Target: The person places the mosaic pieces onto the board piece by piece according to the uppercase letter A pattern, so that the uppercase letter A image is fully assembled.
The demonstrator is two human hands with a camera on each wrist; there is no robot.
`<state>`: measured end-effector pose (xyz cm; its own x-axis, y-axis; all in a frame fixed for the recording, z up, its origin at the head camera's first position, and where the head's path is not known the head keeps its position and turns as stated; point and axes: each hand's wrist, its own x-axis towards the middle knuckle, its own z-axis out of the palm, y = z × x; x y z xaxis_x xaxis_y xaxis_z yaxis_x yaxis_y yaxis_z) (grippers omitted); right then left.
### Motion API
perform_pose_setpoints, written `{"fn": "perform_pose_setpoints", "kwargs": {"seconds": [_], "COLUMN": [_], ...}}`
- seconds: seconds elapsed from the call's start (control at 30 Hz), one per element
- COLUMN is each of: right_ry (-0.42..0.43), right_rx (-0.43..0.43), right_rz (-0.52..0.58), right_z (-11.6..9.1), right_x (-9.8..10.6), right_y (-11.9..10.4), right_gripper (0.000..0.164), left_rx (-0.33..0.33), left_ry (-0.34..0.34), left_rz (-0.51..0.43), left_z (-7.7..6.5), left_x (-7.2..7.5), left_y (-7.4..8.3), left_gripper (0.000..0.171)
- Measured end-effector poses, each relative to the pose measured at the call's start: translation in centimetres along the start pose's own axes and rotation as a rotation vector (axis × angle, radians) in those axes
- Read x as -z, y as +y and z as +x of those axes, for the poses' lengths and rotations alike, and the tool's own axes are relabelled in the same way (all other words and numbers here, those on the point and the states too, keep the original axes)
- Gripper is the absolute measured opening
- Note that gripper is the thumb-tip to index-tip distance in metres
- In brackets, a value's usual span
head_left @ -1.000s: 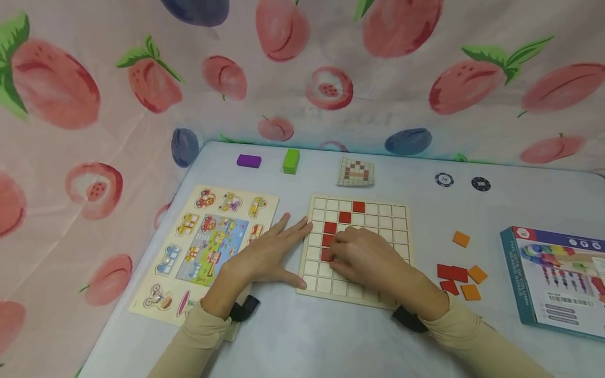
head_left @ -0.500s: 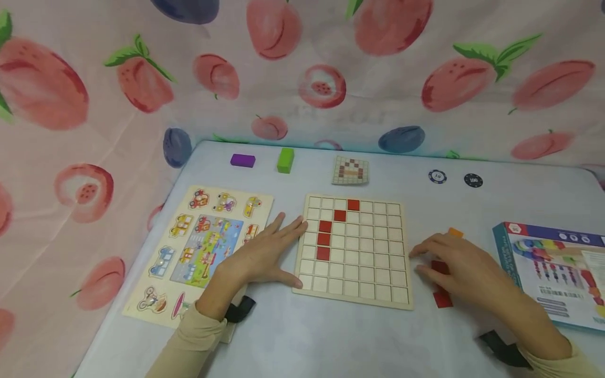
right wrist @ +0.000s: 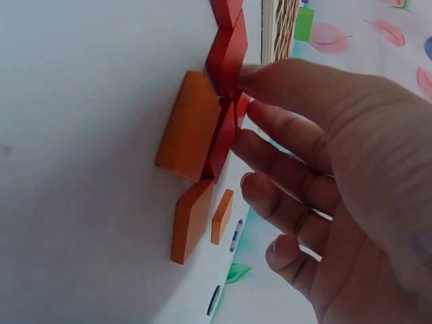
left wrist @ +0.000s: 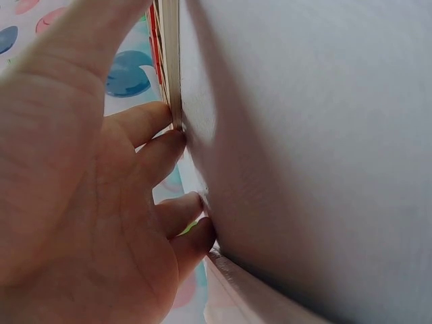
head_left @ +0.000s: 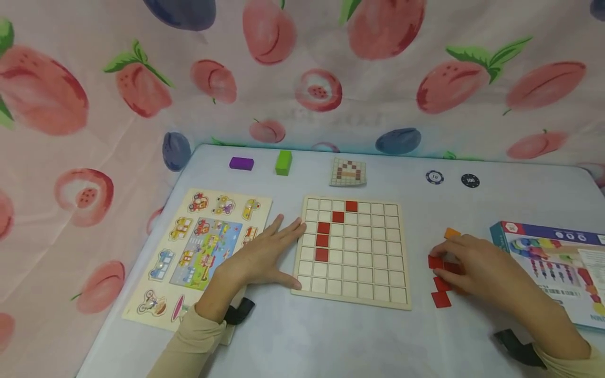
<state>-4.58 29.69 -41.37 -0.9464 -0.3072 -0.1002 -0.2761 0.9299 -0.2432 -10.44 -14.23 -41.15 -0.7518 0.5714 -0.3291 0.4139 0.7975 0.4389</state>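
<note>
Since a second ago, the right hand (head_left: 487, 268) has gone from the wooden grid board (head_left: 350, 260) to the loose tiles near the box (head_left: 553, 273), and the loose red ones lie more strung out toward the near side. The left hand (head_left: 260, 260) keeps its place, fingers straight and spread, fingertips against the board's left edge and thumb at its near corner, gripping nothing. The right thumb and index finger pinch a red tile (head_left: 435, 261) at the pile's board-side edge, the other fingers loosely bent; how firm the pinch is, one cannot tell.

Lifting could well go wrong: neighbouring tiles touch, so a low pinch may drag a second one along or scatter the group. The thin, smooth-looking edges may also slip from the fingertips. If the left hand pushes sideways, the board could skid, and a tile set down askew might nudge those already in place.

The pinched tile is a flat, plain red square, glossy in the wrist view, with orange tiles (right wrist: 192, 125) close by. Five matching red squares (head_left: 322, 254) sit in the board's cells: two stepping down leftward from the top row, then three stacked in the second column.
</note>
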Motion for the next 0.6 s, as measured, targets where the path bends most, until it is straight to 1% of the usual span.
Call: {"fn": "perform_pose_setpoints", "kwargs": {"seconds": [0.13,0.23,0.37,0.5,0.6], "right_ry": [0.022,0.051,0.074,0.053,0.037], "right_rx": [0.031,0.036,0.052,0.115,0.151], "right_rz": [-0.019,-0.013,0.025,0.061,0.072], "right_z": [0.7,1.9,4.9,8.6,10.7], "right_x": [0.2,0.4,0.6,0.5,0.2], "right_y": [-0.3,-1.1,-3.1,-5.2,-6.3], "right_gripper": [0.031,0.033,0.033,0.024,0.016], "left_rx": [0.001,0.005,0.008,-0.003,-0.016], "left_ry": [-0.001,-0.002,0.001,0.002,0.003], "left_rz": [0.003,0.008,0.009,-0.007,-0.018], "left_z": [0.0,-0.1,-0.1,-0.1,-0.1], "left_x": [0.0,0.1,0.2,0.1,0.0], "left_y": [-0.1,-0.1,-0.2,-0.3,-0.2], "left_gripper": [0.125,0.125,0.125,0.124,0.124]}}
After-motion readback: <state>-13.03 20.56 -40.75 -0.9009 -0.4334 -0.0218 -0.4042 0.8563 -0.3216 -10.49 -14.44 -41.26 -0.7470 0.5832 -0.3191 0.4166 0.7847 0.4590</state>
